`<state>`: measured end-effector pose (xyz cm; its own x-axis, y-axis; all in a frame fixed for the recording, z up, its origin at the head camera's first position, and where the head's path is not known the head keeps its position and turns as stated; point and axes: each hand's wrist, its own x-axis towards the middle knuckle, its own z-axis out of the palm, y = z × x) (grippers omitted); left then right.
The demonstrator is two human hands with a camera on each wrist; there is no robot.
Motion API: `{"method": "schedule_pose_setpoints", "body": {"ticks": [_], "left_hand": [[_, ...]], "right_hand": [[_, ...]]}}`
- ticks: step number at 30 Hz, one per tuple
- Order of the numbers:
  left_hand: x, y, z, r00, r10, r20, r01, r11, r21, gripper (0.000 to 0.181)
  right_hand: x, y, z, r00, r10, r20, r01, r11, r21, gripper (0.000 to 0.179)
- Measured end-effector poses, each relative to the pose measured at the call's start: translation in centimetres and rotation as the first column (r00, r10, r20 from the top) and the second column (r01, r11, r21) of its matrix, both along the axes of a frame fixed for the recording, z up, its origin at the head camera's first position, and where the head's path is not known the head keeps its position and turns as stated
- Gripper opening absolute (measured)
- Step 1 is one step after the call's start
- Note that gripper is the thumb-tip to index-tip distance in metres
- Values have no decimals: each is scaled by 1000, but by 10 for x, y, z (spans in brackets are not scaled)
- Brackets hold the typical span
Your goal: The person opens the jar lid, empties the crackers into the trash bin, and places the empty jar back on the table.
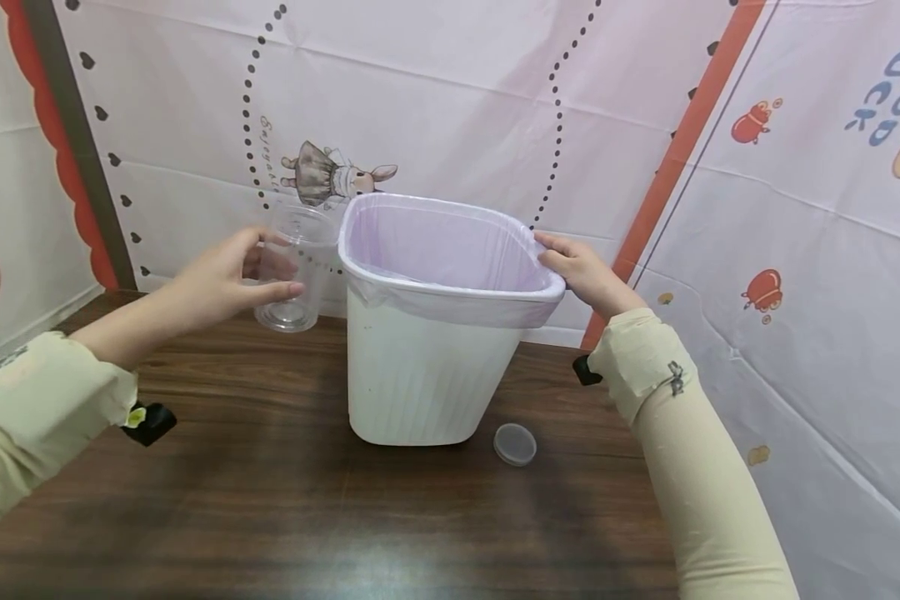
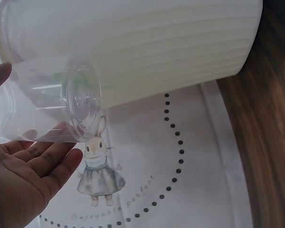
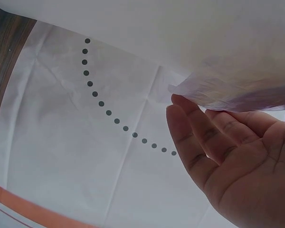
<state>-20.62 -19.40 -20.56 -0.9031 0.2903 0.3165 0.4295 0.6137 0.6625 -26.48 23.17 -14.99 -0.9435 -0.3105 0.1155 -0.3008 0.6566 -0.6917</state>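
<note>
A white trash bin (image 1: 427, 375) stands on the wooden table, slightly tilted, with a pale purple bag (image 1: 435, 237) lining it and folded over its rim. To its left, above the table, my left hand (image 1: 221, 279) grips a clear plastic cup (image 1: 300, 279) between thumb and fingers. The left wrist view shows this see-through cup (image 2: 80, 102) close beside the bin's side wall. On the right, my right hand (image 1: 587, 271) holds the bin's rim, fingers outside under the bag's folded edge (image 3: 242, 95).
A small round translucent lid (image 1: 515, 444) lies on the dark wooden table (image 1: 270, 500), right of the bin's base. Behind stands a printed cloth wall (image 1: 450, 100) with a rabbit picture, and another patterned cloth (image 1: 810, 333) closes the right side.
</note>
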Motion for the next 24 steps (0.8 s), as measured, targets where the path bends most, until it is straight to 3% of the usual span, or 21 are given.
{"method": "schedule_pose_setpoints", "body": {"ticks": [6, 13, 24], "left_hand": [[0, -1, -12, 1000, -7, 8, 7, 999, 34, 61], [0, 1, -18, 1000, -1, -2, 2, 998, 59, 59], [3, -1, -30, 999, -49, -23, 51, 996, 67, 56]], "right_hand": [[-2, -1, 0, 1000, 1, 4, -1, 1000, 4, 53], [-2, -2, 2, 1000, -7, 14, 7, 1000, 11, 52], [-3, 0, 2, 1000, 6, 10, -6, 1000, 6, 52]]}}
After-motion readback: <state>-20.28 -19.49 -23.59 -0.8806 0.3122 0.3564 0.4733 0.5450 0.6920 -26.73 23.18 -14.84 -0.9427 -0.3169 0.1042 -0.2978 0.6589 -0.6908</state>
